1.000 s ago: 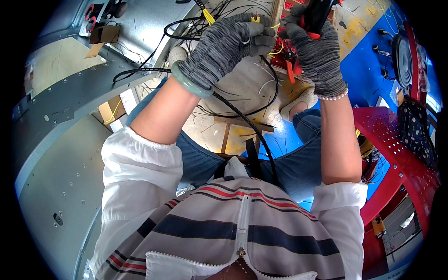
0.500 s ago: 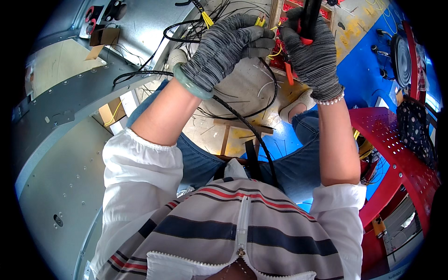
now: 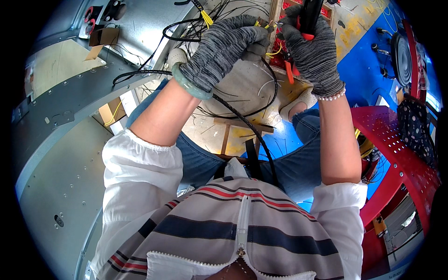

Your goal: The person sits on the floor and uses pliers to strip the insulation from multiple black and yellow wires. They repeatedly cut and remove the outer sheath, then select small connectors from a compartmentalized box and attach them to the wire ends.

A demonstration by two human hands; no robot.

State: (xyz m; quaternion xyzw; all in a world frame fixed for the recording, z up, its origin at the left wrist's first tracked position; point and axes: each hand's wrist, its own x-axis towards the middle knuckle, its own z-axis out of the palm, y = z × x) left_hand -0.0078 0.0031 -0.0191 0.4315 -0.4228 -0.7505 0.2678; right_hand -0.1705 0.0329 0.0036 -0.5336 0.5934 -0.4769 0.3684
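My left hand (image 3: 226, 49), in a grey knit glove, is closed in a pinch round a thin yellow wire (image 3: 257, 23), whose end points at my right hand. My right hand (image 3: 317, 58), gloved the same way, grips a tool with a thick black handle and red trim (image 3: 310, 21). The tool's working end is hidden, so I cannot tell its exact kind. Just below the right fingers hang red-orange plier-like handles (image 3: 290, 72); whether they belong to the held tool is unclear. A wooden box (image 3: 274, 11) with small red pieces lies behind and under the right hand.
Black cable (image 3: 238, 114) loops across my lap and the floor. More yellow wire ends (image 3: 206, 19) stick out of a black sleeve at the back. A grey metal cabinet frame (image 3: 70, 105) stands left. Right are a red perforated metal frame (image 3: 380, 128) and a round stool (image 3: 402, 58).
The left fingers have curled in more, and the yellow wire's end has come nearer the right fingers. The right hand and its tool have shifted only slightly.
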